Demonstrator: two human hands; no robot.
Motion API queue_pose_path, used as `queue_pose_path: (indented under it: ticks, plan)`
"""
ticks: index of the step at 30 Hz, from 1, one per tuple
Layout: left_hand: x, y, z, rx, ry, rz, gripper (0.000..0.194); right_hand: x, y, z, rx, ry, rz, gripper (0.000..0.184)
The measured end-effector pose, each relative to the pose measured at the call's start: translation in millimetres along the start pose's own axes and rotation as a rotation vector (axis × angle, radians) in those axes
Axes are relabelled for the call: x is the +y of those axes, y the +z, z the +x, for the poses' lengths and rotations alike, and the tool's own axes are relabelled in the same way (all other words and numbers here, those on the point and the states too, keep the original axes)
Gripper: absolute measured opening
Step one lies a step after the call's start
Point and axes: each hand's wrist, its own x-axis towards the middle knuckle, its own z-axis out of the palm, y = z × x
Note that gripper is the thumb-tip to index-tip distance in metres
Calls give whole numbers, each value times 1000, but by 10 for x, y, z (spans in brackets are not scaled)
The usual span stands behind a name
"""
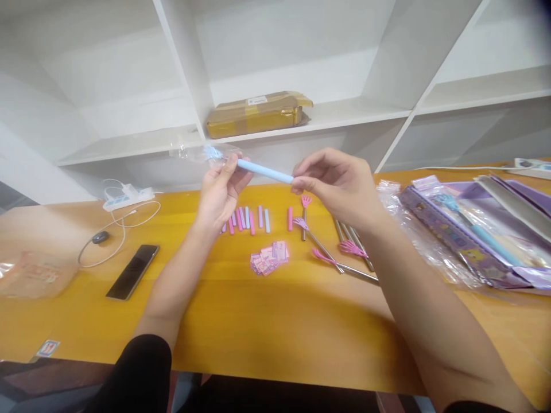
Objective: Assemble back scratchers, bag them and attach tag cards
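Observation:
A light blue back scratcher (pixel 264 170) is held level above the table between my two hands. My left hand (pixel 221 186) pinches it near the hand-shaped head (pixel 212 152), which has a clear plastic sleeve (pixel 189 151) around it. The fingers of my right hand (pixel 333 180) close on the end of the blue handle. Below lie several pink, purple and blue handle tubes (pixel 260 217), a loose pink tube (pixel 290 218) and a pile of small printed cards (pixel 269 259). Metal rods with pink and purple hand-shaped heads (pixel 321 244) rest under my right hand.
A purple box (pixel 465 241) with wrapped scratchers stands at right beside crumpled clear plastic (pixel 422 241). On the left are a phone (pixel 132 272), a power strip (pixel 128 197) with cables, and a plastic bag (pixel 38 274). A taped parcel (pixel 253 115) sits on the shelf behind.

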Motion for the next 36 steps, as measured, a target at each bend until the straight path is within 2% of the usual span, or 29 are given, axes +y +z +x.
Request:
queue_pose_path:
  ticks: [7, 10, 13, 17, 21, 26, 29, 32, 36]
  plan:
    - [40, 36, -10, -15, -14, 14, 25, 44, -28, 40, 39, -49, 48, 31]
    - [29, 85, -73, -24, -54, 29, 28, 61, -4, 50, 32, -28, 76, 33]
    - [-1, 183, -183, -77, -120, 58, 33, 56, 45, 36, 1, 0, 79, 36]
    - [-59, 312, -306, -162, -169, 74, 44, 57, 93, 16, -26, 20, 106, 50]
    - [-121, 329, -334, -208, -194, 88, 48, 102, 97, 11, -36, 24, 56, 54]
    - [-177, 276, -329, -253, -223, 167, 44, 198, 134, -1, -7, -239, -187, 35]
    - [-175, 269, -323, -277, -238, 206, 46, 229, 139, -4, -21, -338, -326, 31]
    - [-125, 261, -300, -270, -229, 216, 46, 222, 77, 2, -125, -375, -353, 40]
    - [-7, 216, -255, -288, -252, 256, 44, 222, -37, 27, -323, -444, -296, 69]
